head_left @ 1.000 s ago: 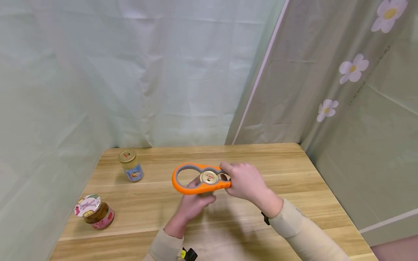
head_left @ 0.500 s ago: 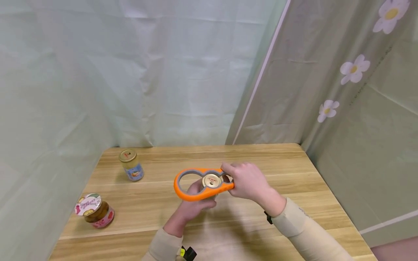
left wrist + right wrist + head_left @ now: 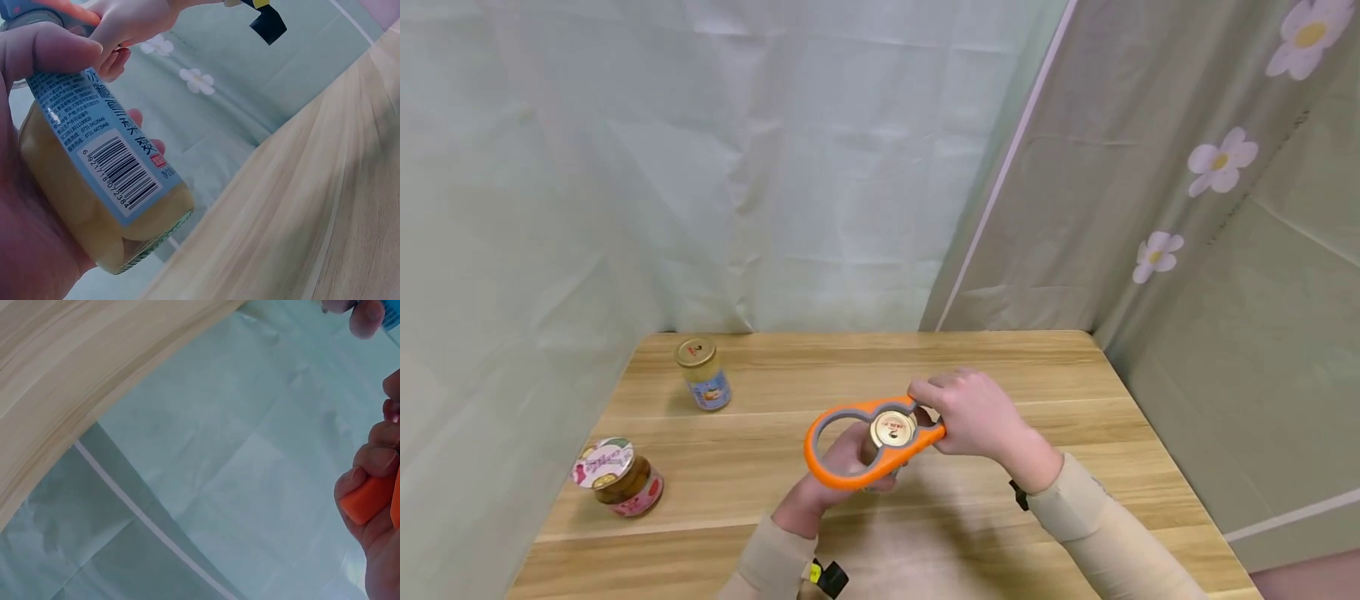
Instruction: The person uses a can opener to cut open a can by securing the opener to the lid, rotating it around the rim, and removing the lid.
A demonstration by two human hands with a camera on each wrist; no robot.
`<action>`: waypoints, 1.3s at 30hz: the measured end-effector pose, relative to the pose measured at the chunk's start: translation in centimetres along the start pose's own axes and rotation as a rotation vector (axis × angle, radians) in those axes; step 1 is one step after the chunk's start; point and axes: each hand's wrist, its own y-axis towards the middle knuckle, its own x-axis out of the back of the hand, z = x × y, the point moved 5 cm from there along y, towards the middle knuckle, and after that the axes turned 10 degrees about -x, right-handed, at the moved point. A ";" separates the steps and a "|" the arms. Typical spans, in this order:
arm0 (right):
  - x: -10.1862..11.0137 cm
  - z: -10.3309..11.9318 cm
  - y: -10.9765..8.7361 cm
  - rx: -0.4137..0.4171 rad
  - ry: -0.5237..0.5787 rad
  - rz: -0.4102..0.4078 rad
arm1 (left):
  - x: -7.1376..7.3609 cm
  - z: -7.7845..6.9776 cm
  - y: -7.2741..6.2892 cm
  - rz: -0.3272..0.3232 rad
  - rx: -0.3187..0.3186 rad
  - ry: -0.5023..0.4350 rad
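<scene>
My left hand point(image 3: 842, 467) grips a glass jar point(image 3: 125, 181) of pale fruit with a blue label and barcode, held above the table. On its gold lid point(image 3: 892, 427) sits an orange and grey jar opener point(image 3: 835, 481), the lid inside its smaller middle opening. The larger ring extends to the left over my left hand. My right hand point(image 3: 973, 417) grips the opener's right end; in the right wrist view its fingers point(image 3: 378, 459) curl round the orange handle point(image 3: 369, 499).
A blue-labelled jar with a gold lid point(image 3: 707, 375) stands at the table's back left. Nearer on the left is a brown-filled jar with a pink label point(image 3: 636, 492) and a patterned lid. Curtains hang behind the wooden table point(image 3: 1120, 500) and at its sides.
The opener has turned counterclockwise with the lid between its arms, its large ring swinging toward me. Both hands have shifted slightly to the right.
</scene>
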 end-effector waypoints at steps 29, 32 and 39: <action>0.0 -0.1 -0.4 0.086 -0.028 -0.040 | -0.7 -0.4 0.2 0.043 -0.030 -0.065; 0.0 -0.1 -0.5 0.087 -0.033 -0.050 | -0.8 -0.6 0.4 0.046 -0.050 -0.031; 0.4 -0.1 -0.4 0.053 -0.012 -0.072 | -0.7 -0.1 0.3 0.075 -0.022 -0.055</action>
